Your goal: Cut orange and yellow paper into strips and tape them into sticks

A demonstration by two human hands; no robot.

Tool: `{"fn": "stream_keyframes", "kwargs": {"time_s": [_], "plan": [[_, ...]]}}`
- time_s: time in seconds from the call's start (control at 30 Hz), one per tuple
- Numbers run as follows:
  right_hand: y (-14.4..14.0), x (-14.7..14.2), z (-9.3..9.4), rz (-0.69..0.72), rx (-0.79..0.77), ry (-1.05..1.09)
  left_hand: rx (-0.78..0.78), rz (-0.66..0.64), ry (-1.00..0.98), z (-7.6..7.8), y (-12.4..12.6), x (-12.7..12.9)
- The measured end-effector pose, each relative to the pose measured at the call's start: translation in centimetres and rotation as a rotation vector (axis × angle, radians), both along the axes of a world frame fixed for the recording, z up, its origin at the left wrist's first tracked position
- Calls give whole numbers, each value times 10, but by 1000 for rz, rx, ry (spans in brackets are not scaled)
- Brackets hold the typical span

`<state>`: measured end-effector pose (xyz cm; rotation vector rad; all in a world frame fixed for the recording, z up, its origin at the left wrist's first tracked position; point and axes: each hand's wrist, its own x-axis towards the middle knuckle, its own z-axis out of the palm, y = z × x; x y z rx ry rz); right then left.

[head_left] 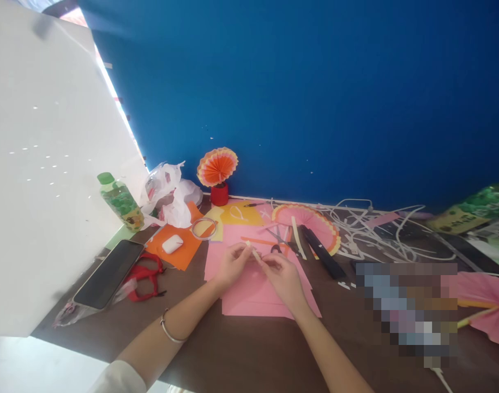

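Over the pink paper (249, 295), the left hand (232, 265) and right hand (284, 275) are both pinching a thin paper strip (255, 254) — probably light, flimsy, crease-prone, best gripped near its ends

This looks like a craft corner at a desk, set against a blue wall (314, 98). The brown worktop (241, 349) carries sheets of pink paper (249, 289), orange paper (179, 248), scissors (280, 243), folded paper fans (217, 166), a tangle of white cables (380, 229), a phone (110, 273) and a green bottle (120, 201).
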<state>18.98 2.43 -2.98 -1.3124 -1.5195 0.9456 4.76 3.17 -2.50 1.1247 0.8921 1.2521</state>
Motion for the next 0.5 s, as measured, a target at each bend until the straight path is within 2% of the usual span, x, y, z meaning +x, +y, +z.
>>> {"fn": "stream_keyframes", "kwargs": {"time_s": [0.17,0.37,0.5], "plan": [[-1,-2,0,-11,36,-29,-90,25,-39,-3,2,0],[-4,-3,6,-28,52,-39,-56,90,17,-3,2,-3],[-6,-2,8,-73,72,-50,-63,85,21,-4,3,-2]]}}
